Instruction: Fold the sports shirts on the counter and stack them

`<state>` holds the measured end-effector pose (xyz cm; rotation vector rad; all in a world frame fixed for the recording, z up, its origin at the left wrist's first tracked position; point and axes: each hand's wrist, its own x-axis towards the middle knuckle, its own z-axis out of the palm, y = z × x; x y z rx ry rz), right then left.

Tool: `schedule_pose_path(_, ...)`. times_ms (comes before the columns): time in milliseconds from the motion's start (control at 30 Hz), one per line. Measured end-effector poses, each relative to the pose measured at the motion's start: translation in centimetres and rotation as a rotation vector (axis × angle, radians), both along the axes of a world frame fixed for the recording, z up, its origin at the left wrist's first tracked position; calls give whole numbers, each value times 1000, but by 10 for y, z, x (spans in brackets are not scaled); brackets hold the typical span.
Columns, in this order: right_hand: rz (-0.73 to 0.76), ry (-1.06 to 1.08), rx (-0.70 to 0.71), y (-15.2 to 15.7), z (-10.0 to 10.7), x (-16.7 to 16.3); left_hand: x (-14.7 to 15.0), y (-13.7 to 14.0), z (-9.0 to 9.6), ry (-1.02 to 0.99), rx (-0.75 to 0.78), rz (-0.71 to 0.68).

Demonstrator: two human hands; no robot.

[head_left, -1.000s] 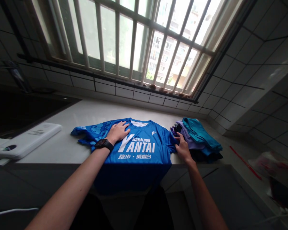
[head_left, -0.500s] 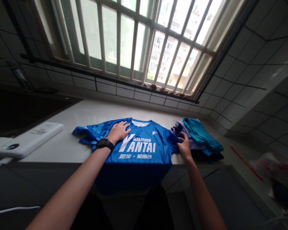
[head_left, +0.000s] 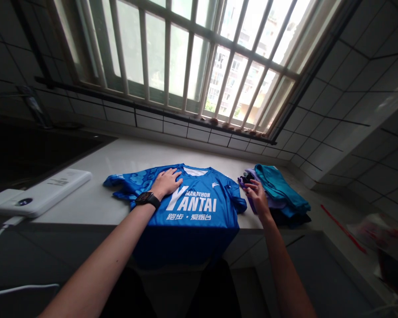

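Note:
A blue T-shirt (head_left: pixel 195 190) with white "Marathon Yantai" lettering lies front up on the counter, its lower part hanging over the front edge. Flat on its chest, near the left side of the collar, rests my left hand (head_left: pixel 166 183), fingers stretched out, a black watch (head_left: pixel 147 200) on the wrist. My right hand (head_left: pixel 257 196) is just right of the shirt's right sleeve (head_left: pixel 238 201), apart from it, with loosely bent fingers spread and no cloth seen in them. Behind that hand sits a stack of folded clothes (head_left: pixel 283 190), teal on top with purple and dark pieces.
On the left of the white counter (head_left: pixel 99 205) is a white power bank (head_left: pixel 49 190) with a cable (head_left: pixel 0 240). A dark sink (head_left: pixel 29 154) lies beyond it. The barred window (head_left: pixel 185 66) is behind. A red strip (head_left: pixel 343 228) and a plastic bag (head_left: pixel 378 232) are at right.
My right hand has let go of the shirt's right sleeve and moved slightly right, toward the folded clothes. The sleeve now lies flat. My left hand stays on the chest.

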<state>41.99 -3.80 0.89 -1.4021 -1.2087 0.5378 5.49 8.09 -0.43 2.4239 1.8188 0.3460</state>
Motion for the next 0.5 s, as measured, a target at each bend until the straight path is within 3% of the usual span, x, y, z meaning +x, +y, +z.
schedule_pose_path(67,-44,-242,-130,-1,-1,0,0,0,0,1,3,0)
schedule_pose_path(133,49,-353,-229,-4,-1,-4,0,0,0,4,6,1)
schedule_pose_path(367,460,85,-157,-15,17,-25,0,1,-2,7,14,4)
schedule_pose_path(500,437,-91,-215,-16,20,-24,0,3,-3,-2,11,2)
